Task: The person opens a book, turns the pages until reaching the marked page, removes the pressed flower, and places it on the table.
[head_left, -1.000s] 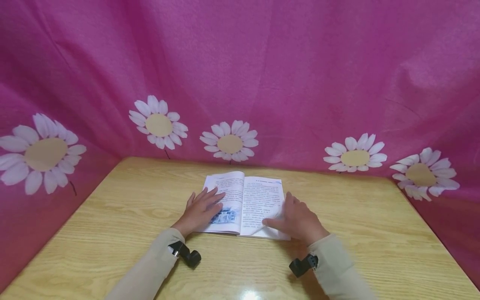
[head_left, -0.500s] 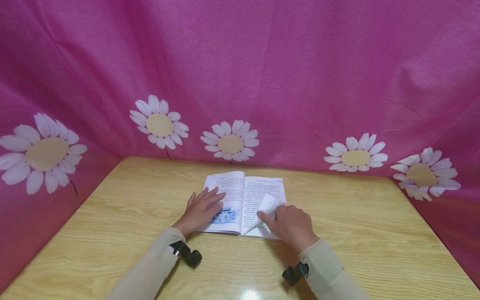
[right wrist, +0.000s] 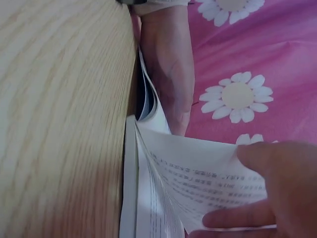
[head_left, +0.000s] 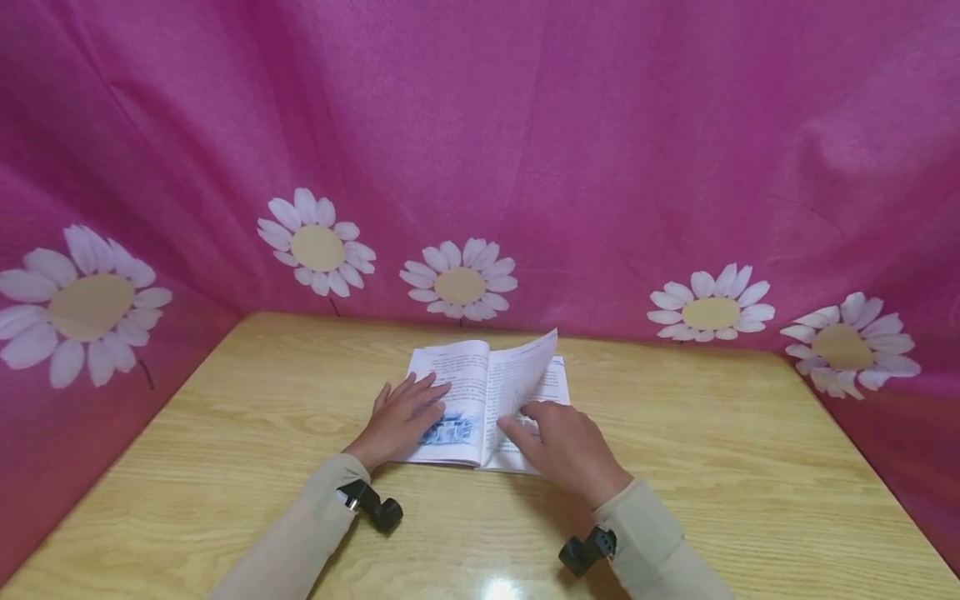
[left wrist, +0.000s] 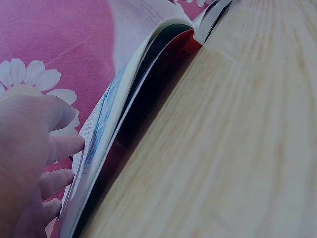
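A printed book [head_left: 459, 362] lies spread on the wooden table, a blue picture low on its left page. My left hand [head_left: 401, 421] rests on that left page with fingers extended and spread; the left wrist view shows its fingertips at the page beside the blue picture. With thumb and fingers, my right hand [head_left: 566, 446] pinches a page [head_left: 534, 358] of the right half. That page stands raised and bowed, its far corner pointing up, and more printed text shows beneath it. In the right wrist view the fingers [right wrist: 240, 216] lie against the lifted page's printed side.
The wooden table [head_left: 225, 400] carries the book near its middle. A pink curtain [head_left: 585, 167] printed with large white daisies hangs behind the table and along both sides. Each sleeve cuff bears a small black wrist camera [head_left: 382, 512].
My right hand has moved leftward from the right page's outer edge, lifting the page up and toward the spine. The left hand has stayed in place.
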The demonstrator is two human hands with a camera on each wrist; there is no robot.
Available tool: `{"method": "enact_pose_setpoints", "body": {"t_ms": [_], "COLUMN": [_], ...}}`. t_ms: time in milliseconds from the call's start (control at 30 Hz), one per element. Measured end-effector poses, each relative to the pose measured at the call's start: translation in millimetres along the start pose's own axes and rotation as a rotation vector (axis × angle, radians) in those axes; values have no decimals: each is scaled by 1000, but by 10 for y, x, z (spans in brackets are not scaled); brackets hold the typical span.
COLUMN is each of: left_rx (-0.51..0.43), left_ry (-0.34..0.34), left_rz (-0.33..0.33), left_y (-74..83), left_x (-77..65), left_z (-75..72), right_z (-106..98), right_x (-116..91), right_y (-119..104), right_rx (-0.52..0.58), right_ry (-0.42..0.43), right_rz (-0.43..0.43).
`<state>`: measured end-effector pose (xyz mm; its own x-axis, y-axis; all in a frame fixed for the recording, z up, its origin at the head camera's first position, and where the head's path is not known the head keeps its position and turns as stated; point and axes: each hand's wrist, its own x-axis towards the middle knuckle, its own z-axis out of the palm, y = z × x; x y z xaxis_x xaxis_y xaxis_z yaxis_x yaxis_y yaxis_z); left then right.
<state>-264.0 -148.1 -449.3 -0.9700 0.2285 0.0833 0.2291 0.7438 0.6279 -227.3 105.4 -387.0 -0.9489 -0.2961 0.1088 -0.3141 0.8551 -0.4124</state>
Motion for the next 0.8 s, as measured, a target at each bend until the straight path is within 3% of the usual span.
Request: {"method": "enact_pose_setpoints", "body": {"t_ms": [300, 533, 667, 800], "left_rx": [2, -3, -4, 87], "left_ry": [0, 10, 46, 86], "left_rz": [4, 20, 48, 124], "left_y": [-8, 3, -1, -16], "left_x": [-4, 0, -6, -33], "left_z": [5, -2, -3, -13], "right_z": [90, 145, 184, 225], "right_x": [-49, -70, -71, -74], "right_y": [-44, -67, -83, -88], "right_rx": [132, 158, 180, 188], "right_ry": [-69, -130, -152, -172], "right_rz": [-192, -277, -305, -331]}}
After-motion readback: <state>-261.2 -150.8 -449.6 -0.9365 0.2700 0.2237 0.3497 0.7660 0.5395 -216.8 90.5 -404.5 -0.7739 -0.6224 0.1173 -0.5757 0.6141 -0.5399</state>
